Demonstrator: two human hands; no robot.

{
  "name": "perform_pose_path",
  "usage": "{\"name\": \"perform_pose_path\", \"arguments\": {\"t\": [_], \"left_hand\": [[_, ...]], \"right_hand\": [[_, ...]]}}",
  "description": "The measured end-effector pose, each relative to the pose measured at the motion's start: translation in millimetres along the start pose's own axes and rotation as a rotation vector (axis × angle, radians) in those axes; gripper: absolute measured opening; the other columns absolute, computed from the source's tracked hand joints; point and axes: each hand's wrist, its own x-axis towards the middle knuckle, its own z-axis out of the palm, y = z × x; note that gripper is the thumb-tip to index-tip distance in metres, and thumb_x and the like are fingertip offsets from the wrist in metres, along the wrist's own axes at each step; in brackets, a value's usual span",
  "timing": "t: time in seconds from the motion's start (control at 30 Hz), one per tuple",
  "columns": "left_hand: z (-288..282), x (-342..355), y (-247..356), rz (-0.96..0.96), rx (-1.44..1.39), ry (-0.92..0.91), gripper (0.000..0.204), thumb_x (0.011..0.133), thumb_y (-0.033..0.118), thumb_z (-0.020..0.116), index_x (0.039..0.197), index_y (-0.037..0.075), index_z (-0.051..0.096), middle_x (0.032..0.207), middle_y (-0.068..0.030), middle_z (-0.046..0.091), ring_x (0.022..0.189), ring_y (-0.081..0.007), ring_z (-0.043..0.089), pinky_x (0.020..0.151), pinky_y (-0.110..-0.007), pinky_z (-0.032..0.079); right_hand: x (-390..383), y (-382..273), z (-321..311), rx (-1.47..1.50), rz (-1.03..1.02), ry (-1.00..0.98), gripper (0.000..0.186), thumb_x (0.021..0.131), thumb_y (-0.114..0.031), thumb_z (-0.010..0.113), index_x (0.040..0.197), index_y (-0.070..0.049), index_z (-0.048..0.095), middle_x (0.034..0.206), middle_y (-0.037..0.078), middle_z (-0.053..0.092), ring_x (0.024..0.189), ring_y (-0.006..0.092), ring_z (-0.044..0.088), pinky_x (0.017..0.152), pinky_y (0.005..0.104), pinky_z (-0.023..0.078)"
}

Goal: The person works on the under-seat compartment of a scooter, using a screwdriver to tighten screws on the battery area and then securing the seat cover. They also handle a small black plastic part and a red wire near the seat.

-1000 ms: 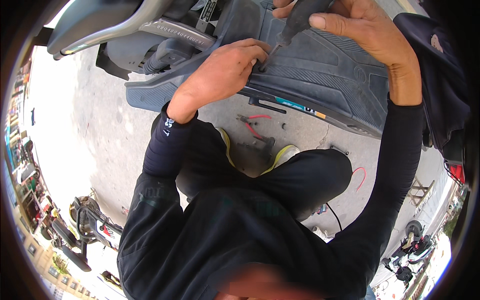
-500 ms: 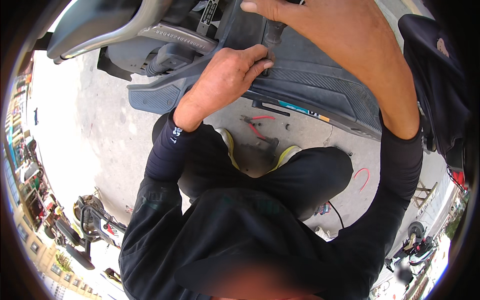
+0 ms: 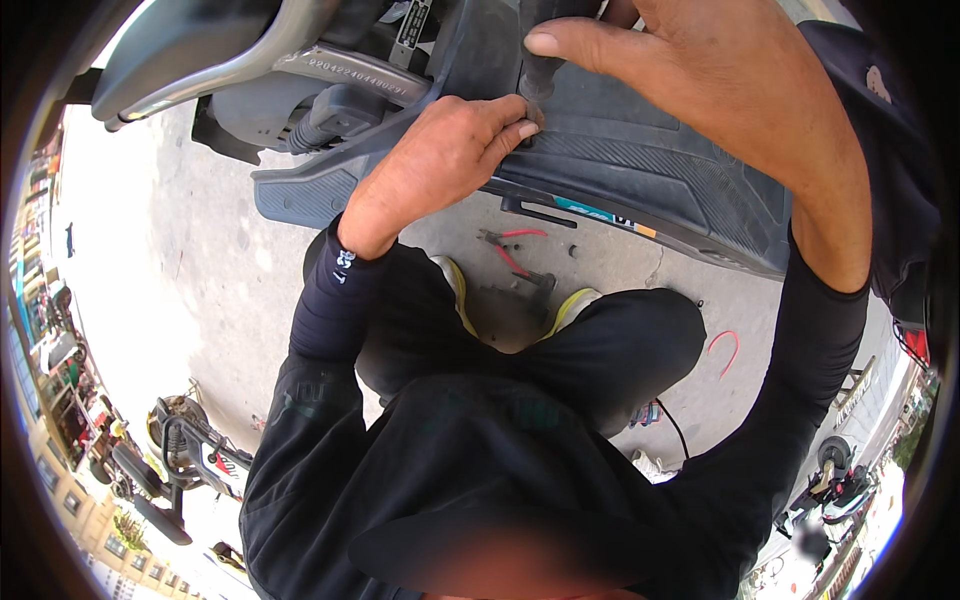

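Observation:
My left hand [image 3: 435, 165] reaches over the edge of a scooter's dark grey ribbed footboard [image 3: 630, 150]. Its thumb and forefinger are pinched together at the tip of a dark driver tool with a tapered nose [image 3: 538, 78]. What small part lies between those fingertips is hidden. From the right, my right hand [image 3: 720, 80] grips that tool higher up, its thumb lying along the side. The tool's upper end runs out of the picture at the top. Its nose points down at the footboard.
Red-handled pliers [image 3: 515, 258] lie on the concrete between my shoes, below the footboard's edge. A curved red strip [image 3: 735, 345] is on the ground to the right. The scooter's seat [image 3: 180, 50] and metal frame tube rise at upper left. Another two-wheeler [image 3: 190, 455] stands far left.
My right hand and forearm have shifted right and nearer, and the tool's nose has come slightly down and left. My left hand has stayed almost in place, still pinched.

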Motion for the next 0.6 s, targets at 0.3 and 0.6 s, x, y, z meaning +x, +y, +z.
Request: {"name": "perform_pose_path", "arguments": {"t": [0.3,0.6], "left_hand": [[-10,5,11,-0.112,0.035,-0.158,0.023,0.105,0.017,0.057,0.114,0.001,0.070,0.092,-0.0197,0.072,0.084,-0.0405,0.067,0.075,-0.042,0.054],[-9,3,9,-0.011,0.056,-0.139,0.021,0.102,0.014,0.059,0.114,0.000,0.067,0.095,-0.0218,0.070,0.086,-0.0435,0.065,0.074,-0.045,0.053]], "right_hand": [[-9,-44,-19,-0.152,0.167,0.076,0.032,0.088,-0.023,0.077,0.096,0.002,0.060,0.071,0.022,0.063,0.073,0.0401,0.067,0.064,0.0449,0.050],[-18,-42,-29,-0.136,0.103,0.043,0.033,0.090,-0.024,0.077,0.098,0.003,0.061,0.073,0.023,0.063,0.071,0.0415,0.068,0.063,0.0440,0.052]]}}
